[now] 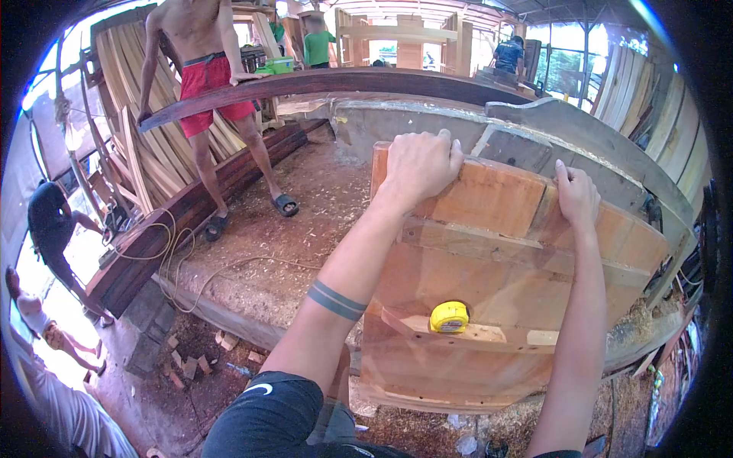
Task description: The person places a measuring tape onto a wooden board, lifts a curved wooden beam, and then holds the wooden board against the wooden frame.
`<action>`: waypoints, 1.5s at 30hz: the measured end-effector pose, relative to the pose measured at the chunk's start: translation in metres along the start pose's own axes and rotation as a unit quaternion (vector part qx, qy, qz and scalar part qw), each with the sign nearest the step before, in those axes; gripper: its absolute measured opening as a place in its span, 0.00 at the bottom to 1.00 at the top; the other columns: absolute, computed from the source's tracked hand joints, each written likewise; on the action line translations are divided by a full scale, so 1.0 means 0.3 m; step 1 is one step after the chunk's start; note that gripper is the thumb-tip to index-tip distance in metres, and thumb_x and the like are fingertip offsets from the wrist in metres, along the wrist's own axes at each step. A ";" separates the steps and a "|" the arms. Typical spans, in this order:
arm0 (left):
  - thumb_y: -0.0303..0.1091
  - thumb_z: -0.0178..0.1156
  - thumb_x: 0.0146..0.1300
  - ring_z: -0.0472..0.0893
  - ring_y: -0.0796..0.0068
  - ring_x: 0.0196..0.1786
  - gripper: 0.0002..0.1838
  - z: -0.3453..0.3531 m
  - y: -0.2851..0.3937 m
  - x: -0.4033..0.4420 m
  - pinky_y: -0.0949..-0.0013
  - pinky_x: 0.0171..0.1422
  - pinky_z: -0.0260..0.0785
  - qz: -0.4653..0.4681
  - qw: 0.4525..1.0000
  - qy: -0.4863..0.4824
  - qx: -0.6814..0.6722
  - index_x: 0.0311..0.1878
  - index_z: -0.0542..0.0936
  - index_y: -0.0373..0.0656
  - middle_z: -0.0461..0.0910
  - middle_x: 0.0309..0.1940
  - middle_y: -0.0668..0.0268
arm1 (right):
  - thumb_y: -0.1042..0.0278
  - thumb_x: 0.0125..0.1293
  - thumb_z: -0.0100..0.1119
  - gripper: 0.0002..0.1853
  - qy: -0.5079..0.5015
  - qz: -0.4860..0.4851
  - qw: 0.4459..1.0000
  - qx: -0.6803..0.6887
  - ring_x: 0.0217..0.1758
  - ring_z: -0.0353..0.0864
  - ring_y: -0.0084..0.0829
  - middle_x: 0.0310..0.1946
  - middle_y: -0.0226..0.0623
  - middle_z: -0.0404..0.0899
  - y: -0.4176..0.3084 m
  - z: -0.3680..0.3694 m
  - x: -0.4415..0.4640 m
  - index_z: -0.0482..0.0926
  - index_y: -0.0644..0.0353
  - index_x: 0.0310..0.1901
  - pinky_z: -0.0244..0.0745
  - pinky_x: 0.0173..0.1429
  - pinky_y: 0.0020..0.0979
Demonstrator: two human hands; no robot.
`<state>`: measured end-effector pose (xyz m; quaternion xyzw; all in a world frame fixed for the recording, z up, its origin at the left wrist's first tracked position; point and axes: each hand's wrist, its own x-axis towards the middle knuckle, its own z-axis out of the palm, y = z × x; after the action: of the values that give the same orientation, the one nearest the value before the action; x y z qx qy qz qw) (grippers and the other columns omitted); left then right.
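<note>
My left hand [424, 166] is closed over the top edge of a large orange-brown wooden panel [450, 271], near the panel's upper left corner. Farther right, my right hand [578, 197] has its fingers hooked over the same top edge. The panel leans in front of me, with pale battens across its face. A yellow tape measure [449, 317] rests on one batten, below and between my hands. Both palms face the wood, and part of the fingers is hidden behind the edge.
A person in red shorts [205, 84] holds a long dark curved beam [328, 82] beyond the panel. A cord [174, 263] loops over the shaving-covered slab. Wood scraps [187, 366] lie lower left. Other people stand at left and in back. Planks lean on both sides.
</note>
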<state>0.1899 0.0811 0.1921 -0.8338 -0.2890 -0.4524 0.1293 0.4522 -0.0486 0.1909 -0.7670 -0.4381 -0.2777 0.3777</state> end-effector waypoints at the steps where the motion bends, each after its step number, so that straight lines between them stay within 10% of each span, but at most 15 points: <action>1: 0.43 0.49 0.65 0.82 0.50 0.27 0.19 0.000 0.000 0.000 0.50 0.36 0.74 0.000 1.000 0.001 0.001 0.27 0.79 0.40 0.81 0.21 0.50 | 0.42 0.68 0.44 0.29 0.004 -0.001 1.000 -0.003 0.43 0.79 0.57 0.33 0.55 0.81 0.002 0.003 0.000 0.83 0.60 0.30 0.71 0.48 0.49; 45: 0.43 0.48 0.66 0.81 0.49 0.28 0.18 0.013 -0.007 0.001 0.48 0.36 0.72 0.002 1.000 -0.001 -0.005 0.28 0.78 0.41 0.80 0.21 0.51 | 0.43 0.68 0.45 0.28 0.006 0.000 1.000 -0.004 0.44 0.78 0.58 0.35 0.55 0.81 0.011 0.008 0.002 0.83 0.61 0.32 0.71 0.49 0.50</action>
<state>0.1915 0.0848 0.1901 -0.8353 -0.2847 -0.4531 0.1258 0.4555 -0.0475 0.1889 -0.7668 -0.4346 -0.2837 0.3776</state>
